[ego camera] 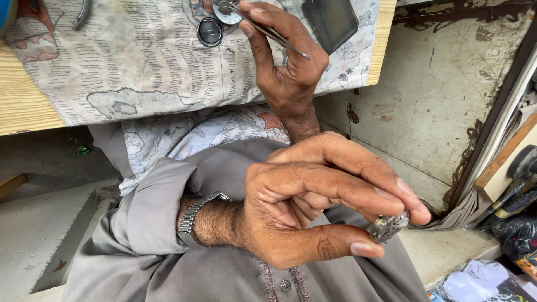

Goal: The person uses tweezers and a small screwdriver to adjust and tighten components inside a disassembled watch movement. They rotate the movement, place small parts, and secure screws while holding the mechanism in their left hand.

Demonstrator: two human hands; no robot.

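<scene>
My left hand is held over my lap, pinching a small round metal watch movement between thumb and fingertips. A metal watch band sits on that wrist. My right hand reaches up onto the cloth-covered wooden bench and grips thin metal tweezers, whose tip rests at a round silver watch part. A round dark watch case lies just left of it on the cloth.
A stained printed cloth covers the wooden bench top. A dark flat rectangular piece lies at the bench's right end, pliers at top left. A worn wall stands right; cluttered items fill the far right.
</scene>
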